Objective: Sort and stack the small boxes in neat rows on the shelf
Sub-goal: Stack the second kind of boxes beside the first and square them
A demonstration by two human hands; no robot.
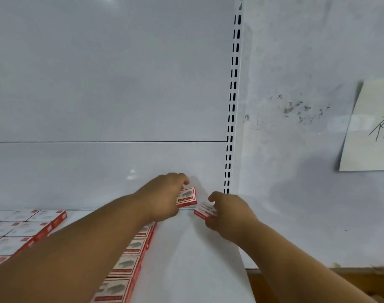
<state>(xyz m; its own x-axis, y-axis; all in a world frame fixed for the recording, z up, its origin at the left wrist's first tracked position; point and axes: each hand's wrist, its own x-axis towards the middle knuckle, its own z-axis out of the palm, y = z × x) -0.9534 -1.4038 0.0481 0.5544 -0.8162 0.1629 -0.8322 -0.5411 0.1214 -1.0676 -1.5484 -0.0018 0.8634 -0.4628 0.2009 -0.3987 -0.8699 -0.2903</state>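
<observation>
Left hand (pixel 164 197) grips one box (pixel 186 196) at the shelf's (pixel 186 259) back wall; right hand (pixel 228 212) pinches another box (pixel 205 211) beside it. A row (pixel 129 261) and block (pixel 22 228) sit stacked leftward; the right strip looks unfilled.

Both forearms are bare up to the frame edge; the left hand (pixel 164 197) and right hand (pixel 228 213) wear nothing.
</observation>
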